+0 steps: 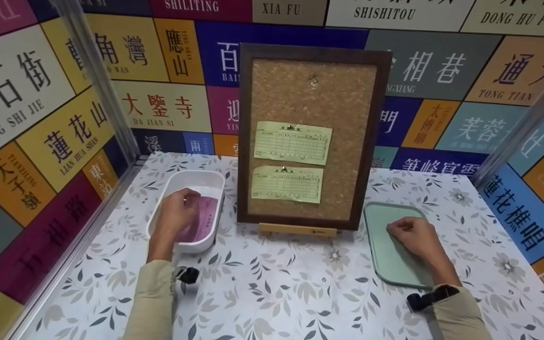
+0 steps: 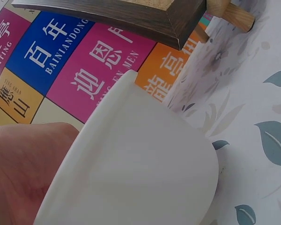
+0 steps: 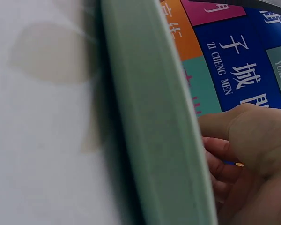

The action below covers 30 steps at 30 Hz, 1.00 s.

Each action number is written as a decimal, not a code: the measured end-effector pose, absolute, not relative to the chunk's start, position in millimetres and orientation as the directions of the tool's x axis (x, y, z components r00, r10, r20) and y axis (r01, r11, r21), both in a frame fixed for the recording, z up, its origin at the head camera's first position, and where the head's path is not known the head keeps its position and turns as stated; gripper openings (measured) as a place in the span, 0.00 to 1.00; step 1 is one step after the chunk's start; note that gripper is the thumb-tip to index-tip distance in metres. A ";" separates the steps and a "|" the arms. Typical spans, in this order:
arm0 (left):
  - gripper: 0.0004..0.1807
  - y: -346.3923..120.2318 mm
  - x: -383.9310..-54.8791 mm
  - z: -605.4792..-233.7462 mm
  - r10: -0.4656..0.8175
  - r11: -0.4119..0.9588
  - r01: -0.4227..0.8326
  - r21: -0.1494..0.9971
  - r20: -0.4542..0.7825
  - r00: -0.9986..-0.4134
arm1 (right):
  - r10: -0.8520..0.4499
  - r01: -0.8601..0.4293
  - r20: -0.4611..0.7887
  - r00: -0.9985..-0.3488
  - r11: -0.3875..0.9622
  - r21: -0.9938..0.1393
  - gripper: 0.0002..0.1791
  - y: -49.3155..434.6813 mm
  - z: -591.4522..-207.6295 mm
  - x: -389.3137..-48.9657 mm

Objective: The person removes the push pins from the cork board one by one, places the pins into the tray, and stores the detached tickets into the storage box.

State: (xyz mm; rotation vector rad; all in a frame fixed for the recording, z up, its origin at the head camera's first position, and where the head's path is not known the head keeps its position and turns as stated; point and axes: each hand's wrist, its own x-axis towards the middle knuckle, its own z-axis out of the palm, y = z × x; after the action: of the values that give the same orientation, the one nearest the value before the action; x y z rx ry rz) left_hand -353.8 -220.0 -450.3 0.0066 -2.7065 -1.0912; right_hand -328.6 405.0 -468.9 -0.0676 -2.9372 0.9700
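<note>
Inside the white basin (image 1: 216,182) on the left lies a pink printed slip (image 1: 207,217). My left hand (image 1: 175,212) reaches over the basin's rim with bent fingers at the slip; its fingertips are hidden, so a grip on the paper cannot be made out. In the left wrist view the basin's wall (image 2: 145,154) covers most of that hand. On the right, my right hand (image 1: 413,236) is over a pale green tray (image 1: 385,255), thumb and forefinger close together. Whether something small is between them cannot be seen; the tray's side (image 3: 150,117) partly blocks the right wrist view.
A framed cork board (image 1: 281,94) stands on a wooden easel (image 1: 298,230) between the basin and the tray. Two yellow-green forms, an upper one (image 1: 293,144) and a lower one (image 1: 286,185), are pinned to it. Patterned cloth (image 1: 291,288) covers the table; sign-printed walls surround it.
</note>
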 end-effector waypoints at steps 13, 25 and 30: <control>0.29 -216.9 -352.9 -448.5 -0.044 0.746 0.042 0.665 0.112 -0.993 | 0.219 0.204 -0.065 -0.974 0.703 -0.681 0.22 411.5 -468.1 -326.3; 0.27 -212.8 -350.7 -437.1 -0.061 0.730 0.109 0.675 0.222 -0.973 | 0.219 0.130 0.069 -0.973 0.775 -0.619 0.19 400.7 -455.8 -320.6; 0.22 -198.8 -350.5 -425.5 -0.080 0.708 0.169 0.685 0.315 -0.946 | 0.224 0.054 0.207 -0.952 0.790 -0.610 0.19 383.5 -438.1 -318.5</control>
State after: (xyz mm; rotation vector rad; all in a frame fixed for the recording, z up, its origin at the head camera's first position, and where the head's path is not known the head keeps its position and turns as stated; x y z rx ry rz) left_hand -350.5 -198.8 -425.5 -0.0701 -2.5945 -1.0871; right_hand -318.5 383.5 -438.1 -0.2149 -2.7124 0.9128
